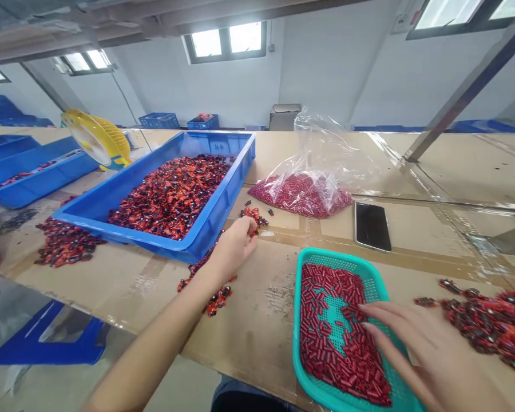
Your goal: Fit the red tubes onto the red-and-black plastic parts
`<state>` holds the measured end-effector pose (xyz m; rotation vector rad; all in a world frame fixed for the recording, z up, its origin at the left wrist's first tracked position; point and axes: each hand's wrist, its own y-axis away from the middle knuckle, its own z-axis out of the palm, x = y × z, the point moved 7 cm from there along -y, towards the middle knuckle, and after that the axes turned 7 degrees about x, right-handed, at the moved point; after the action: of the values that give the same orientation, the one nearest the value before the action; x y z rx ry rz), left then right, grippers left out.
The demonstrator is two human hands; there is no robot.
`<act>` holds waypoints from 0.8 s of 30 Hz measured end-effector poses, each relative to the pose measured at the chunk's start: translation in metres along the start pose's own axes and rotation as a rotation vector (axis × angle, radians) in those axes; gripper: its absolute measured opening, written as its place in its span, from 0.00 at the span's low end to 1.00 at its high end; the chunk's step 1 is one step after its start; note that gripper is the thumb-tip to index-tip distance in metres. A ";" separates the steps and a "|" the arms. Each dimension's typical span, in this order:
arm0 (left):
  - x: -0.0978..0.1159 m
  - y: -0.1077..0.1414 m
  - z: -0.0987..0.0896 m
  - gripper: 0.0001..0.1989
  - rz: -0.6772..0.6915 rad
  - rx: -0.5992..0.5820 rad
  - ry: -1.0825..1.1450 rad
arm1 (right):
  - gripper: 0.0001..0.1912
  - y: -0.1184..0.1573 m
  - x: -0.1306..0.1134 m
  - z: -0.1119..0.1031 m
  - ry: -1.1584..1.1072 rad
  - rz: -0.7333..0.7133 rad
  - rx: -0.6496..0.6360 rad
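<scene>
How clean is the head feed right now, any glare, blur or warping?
Head view: the middle window is blown out to white; glare streaks the clear plastic bag; the right hand looks soft, the left hand somewhat crisper; the slanting metal post suggests wide-angle stretch toward the edges.

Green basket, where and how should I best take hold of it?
Probably by its left and right rims, one hand coming in from each side. The green basket sits upright with a raised edge for fingers to hook; the red tubes lie loose in its open top, so keep it level.
</scene>
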<state>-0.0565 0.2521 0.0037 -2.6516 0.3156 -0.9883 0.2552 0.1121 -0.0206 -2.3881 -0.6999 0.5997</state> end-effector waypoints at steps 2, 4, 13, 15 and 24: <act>0.026 0.028 -0.006 0.04 0.074 0.020 0.232 | 0.16 -0.009 -0.023 0.023 0.123 -0.122 -0.072; 0.051 0.057 -0.012 0.04 0.133 0.028 0.436 | 0.17 -0.011 -0.029 0.042 0.251 -0.156 -0.110; 0.095 0.121 -0.010 0.07 0.007 0.010 1.044 | 0.15 -0.003 -0.030 0.063 0.308 -0.062 -0.306; 0.100 0.125 -0.016 0.11 0.060 0.088 0.998 | 0.14 -0.002 -0.029 0.063 0.296 -0.055 -0.325; 0.114 0.128 -0.026 0.11 0.145 0.117 0.962 | 0.15 -0.005 -0.025 0.052 0.129 0.047 -0.291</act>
<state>-0.0027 0.0933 0.0466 -1.8292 0.5994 -2.0770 0.2061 0.1214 -0.0492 -2.6895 -0.7175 0.3790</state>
